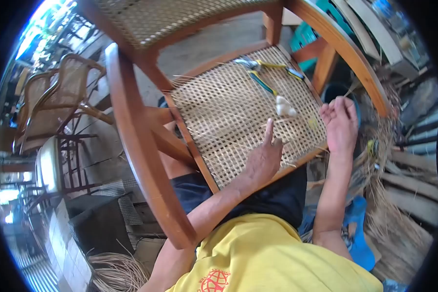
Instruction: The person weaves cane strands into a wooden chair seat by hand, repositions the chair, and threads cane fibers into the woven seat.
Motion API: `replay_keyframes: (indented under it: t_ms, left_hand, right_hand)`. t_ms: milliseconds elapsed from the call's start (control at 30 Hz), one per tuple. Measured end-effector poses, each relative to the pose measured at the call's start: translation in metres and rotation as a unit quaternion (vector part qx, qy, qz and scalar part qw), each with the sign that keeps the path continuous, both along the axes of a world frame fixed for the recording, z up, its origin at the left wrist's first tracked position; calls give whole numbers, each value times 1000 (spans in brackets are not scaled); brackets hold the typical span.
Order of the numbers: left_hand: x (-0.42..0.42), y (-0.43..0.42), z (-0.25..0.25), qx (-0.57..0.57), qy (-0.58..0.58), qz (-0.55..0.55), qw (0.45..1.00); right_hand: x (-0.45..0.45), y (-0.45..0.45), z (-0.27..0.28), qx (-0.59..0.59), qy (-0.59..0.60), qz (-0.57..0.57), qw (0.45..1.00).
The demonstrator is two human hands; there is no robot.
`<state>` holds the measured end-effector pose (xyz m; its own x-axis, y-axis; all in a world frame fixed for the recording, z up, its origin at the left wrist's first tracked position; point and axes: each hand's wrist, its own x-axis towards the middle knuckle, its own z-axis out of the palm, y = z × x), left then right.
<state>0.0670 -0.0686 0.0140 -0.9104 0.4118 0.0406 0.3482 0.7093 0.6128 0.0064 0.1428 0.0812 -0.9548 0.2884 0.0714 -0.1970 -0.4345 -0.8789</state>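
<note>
A wooden armchair stands before me, its woven cane seat [219,117] over my lap. My left hand [265,158] reaches in past the chair's armrest [138,146] and rests on the front of the seat. Its index finger is stretched out against the weave, while the other fingers bend under, partly hidden. Beyond the seat's right front corner, my right hand [341,124] is raised with thumb and fingers drawn together; what they hold, if anything, is too small to make out. Pliers with yellow and dark handles [272,64] lie spread on the seat. Nearer me sits a whitish lump [284,106].
Rattan chairs [58,97] stand at the left. A coil of cane strands [117,272] lies at lower left, and loose fibres [384,194] spread over the floor at right. Beside my right arm is a blue slipper [357,233]. Behind the seat stands a green plastic item [304,44].
</note>
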Motion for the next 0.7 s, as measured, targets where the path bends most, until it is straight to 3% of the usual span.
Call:
replay_keyframes:
  t_ms: [100, 133, 200, 267, 333, 367, 433, 500, 567, 700]
  left_hand:
    - [-1, 12, -6, 7, 16, -23, 1000]
    - [-1, 12, 1, -28, 11, -32, 999]
    - [-5, 9, 1, -31, 9, -58, 998]
    - [-4, 4, 1, -48, 14, -77, 996]
    - [-1, -12, 7, -34, 37, -101, 994]
    - [3, -23, 14, -19, 54, -121, 991]
    - [0, -51, 21, 4, 42, -102, 994]
    - [-4, -80, -2, -50, 84, -24, 995]
    - [-28, -96, -3, -173, -5, 37, 984]
    - [-64, -91, 3, -118, -51, 93, 987]
  right_hand:
    - [4, -8, 30, 107, 60, -27, 992]
    - [4, -16, 37, 222, 42, -5, 974]
    - [-3, -40, 36, 432, 23, 48, 900]
    - [-17, -58, 11, 492, 68, 164, 852]
    - [-25, -64, -20, 596, -10, 228, 770]
    - [-29, -63, -41, 667, -31, 228, 709]
    - [-31, -57, -74, 702, -17, 220, 678]
    - [-28, -52, -94, 672, -16, 237, 701]
    - [-23, -53, -105, 653, -13, 205, 729]
    - [-19, -66, -95, 663, -52, 177, 725]
